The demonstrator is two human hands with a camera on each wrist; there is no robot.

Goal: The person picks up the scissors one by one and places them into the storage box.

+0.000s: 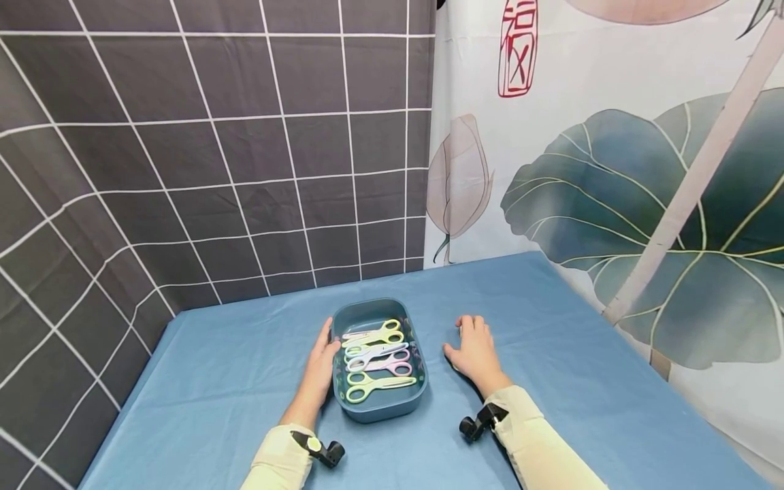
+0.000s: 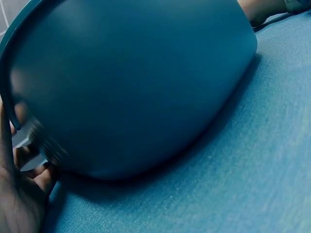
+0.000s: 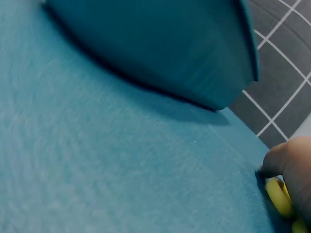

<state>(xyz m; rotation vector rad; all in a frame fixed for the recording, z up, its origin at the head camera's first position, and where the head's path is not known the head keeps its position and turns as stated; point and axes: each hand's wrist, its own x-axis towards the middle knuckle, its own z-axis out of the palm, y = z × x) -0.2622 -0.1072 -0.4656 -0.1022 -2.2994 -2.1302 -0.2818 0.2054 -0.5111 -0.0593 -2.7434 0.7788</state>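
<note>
A blue plastic basket point(image 1: 382, 412) stands on the blue tablecloth, holding several pastel scissors: yellow-green scissors point(image 1: 360, 393) at the near end, blue and purple ones in the middle, more yellow ones behind. My left hand point(image 1: 317, 373) grips the basket's left side, fingers against its slotted outer wall in the left wrist view. To the right of the basket, my right hand point(image 1: 478, 350) is low at the cloth with bent fingers. Under it, the right wrist view shows a rounded yellow handle, seemingly of yellow scissors point(image 3: 279, 198); the hand hides most of them.
The blue tablecloth point(image 1: 233, 381) spreads around the basket and both hands. Behind it hangs a dark grid-patterned cloth point(image 1: 233, 156), with a white leaf-print curtain point(image 1: 478, 68) at the right. Each wrist carries a small black camera mount.
</note>
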